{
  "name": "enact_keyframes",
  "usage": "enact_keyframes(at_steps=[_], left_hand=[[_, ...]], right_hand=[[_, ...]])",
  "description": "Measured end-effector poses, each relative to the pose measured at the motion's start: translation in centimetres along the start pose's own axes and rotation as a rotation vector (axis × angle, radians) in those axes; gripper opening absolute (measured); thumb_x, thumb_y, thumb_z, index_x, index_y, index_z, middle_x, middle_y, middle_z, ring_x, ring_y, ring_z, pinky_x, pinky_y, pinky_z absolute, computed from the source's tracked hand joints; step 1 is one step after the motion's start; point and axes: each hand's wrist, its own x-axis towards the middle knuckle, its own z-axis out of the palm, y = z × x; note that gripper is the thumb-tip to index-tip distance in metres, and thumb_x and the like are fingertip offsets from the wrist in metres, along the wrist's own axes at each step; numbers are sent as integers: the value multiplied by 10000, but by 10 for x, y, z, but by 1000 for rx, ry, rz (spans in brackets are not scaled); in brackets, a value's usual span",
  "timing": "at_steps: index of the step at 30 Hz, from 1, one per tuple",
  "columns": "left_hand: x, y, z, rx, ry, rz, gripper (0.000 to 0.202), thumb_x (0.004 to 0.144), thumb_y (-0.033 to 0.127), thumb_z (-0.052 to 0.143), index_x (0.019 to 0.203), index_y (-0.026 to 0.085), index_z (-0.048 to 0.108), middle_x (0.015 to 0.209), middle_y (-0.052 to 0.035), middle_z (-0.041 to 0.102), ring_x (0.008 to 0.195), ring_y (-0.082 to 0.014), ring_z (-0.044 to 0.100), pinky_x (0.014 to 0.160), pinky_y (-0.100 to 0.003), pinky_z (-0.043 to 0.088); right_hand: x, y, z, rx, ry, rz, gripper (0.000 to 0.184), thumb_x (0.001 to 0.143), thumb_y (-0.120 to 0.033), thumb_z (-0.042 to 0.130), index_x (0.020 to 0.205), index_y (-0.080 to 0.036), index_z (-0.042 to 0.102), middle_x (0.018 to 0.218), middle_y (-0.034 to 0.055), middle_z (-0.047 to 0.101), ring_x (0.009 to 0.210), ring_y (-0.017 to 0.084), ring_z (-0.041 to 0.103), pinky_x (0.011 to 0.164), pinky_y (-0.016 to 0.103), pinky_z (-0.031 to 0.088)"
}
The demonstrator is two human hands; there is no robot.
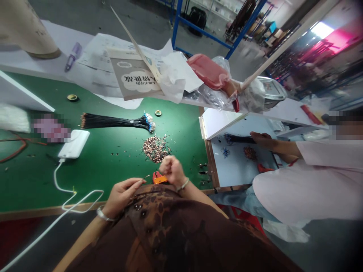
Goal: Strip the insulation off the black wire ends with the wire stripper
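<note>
A green bench [113, 170] is lying under bright light, and a co-worker [306, 181] is leaning over a white bench [235, 166] just beside it. A bundle of black wires [113, 121] is resting mid-bench, with a pile of copper terminals [155, 148] near it. At the near edge, the right hand [172, 170] is clenching around orange-handled pliers [159, 178]. Just beside them, the left hand [123, 193] is pinching a thin wire [145, 177].

There were two bundles of black wire, the left bundle [113, 121] and the right bundle [238, 138]; two heaps of metal terminals, the left heap [155, 148] and the right heap [249, 152]; two tape rings, the far-left ring [72, 97] and the middle ring [158, 113]; one white power bank [74, 143], one white cable [58, 181], one purple marker [73, 56], one orange-handled tool [159, 178] and one thin wire [146, 176].
</note>
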Motion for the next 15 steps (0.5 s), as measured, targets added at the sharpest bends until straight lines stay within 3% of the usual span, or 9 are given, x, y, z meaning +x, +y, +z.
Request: enact_keyframes(at_steps=[2, 3, 5, 7, 10, 12, 15], left_hand=[[-11, -12, -12, 2, 139, -97, 465, 656, 627, 711, 790, 186, 778, 875, -91, 766, 840, -246, 702, 729, -289, 555], [-15, -17, -17, 15, 198, -125, 490, 636, 655, 707, 770, 188, 776, 865, -91, 766, 844, -252, 701, 719, -291, 555], [-18, -22, -22, 35, 224, -155, 511, 611, 677, 709, 763, 194, 775, 865, -87, 766, 860, -259, 699, 729, -295, 552], [-15, -20, -20, 33, 179, -149, 503, 626, 664, 708, 794, 195, 776, 891, -84, 766, 878, -254, 695, 757, -296, 546], [-8, -14, -13, 1, 111, -116, 484, 655, 637, 707, 825, 189, 773, 913, -84, 764, 871, -238, 690, 768, -286, 538], [-5, -14, -10, -20, 98, -111, 482, 651, 633, 715, 816, 183, 768, 901, -85, 764, 854, -232, 687, 743, -277, 538], [-4, -21, -9, -37, 123, -107, 478, 671, 619, 711, 823, 168, 762, 880, -90, 762, 798, -219, 684, 668, -264, 532]], right_hand=[[13, -16, -23, -26, 187, -194, 365, 819, -406, 518, 591, -212, 310, 494, -94, 204, 413, 59, 184, 418, 211, 237], [20, -19, -34, -119, 222, -224, 340, 832, -418, 519, 619, -207, 360, 505, -92, 234, 417, 60, 206, 425, 208, 249], [34, -14, -52, -297, 174, -138, 281, 806, -431, 589, 708, -182, 501, 508, -88, 329, 406, 58, 258, 417, 211, 259], [47, 2, -62, -522, 103, -70, 312, 833, -445, 581, 911, -143, 603, 561, -62, 461, 428, 67, 359, 438, 205, 298], [57, 26, -71, -1140, 33, -121, 367, 943, -376, 467, 1232, -165, 546, 773, -3, 620, 616, 99, 546, 612, 219, 426], [52, 33, -80, -1452, 37, -193, 306, 972, -338, 439, 1157, -165, 611, 901, 55, 647, 812, 138, 594, 761, 253, 438], [28, 37, -98, -1575, 23, -189, 287, 963, -342, 473, 947, -147, 683, 932, 113, 646, 937, 199, 579, 862, 310, 411]])
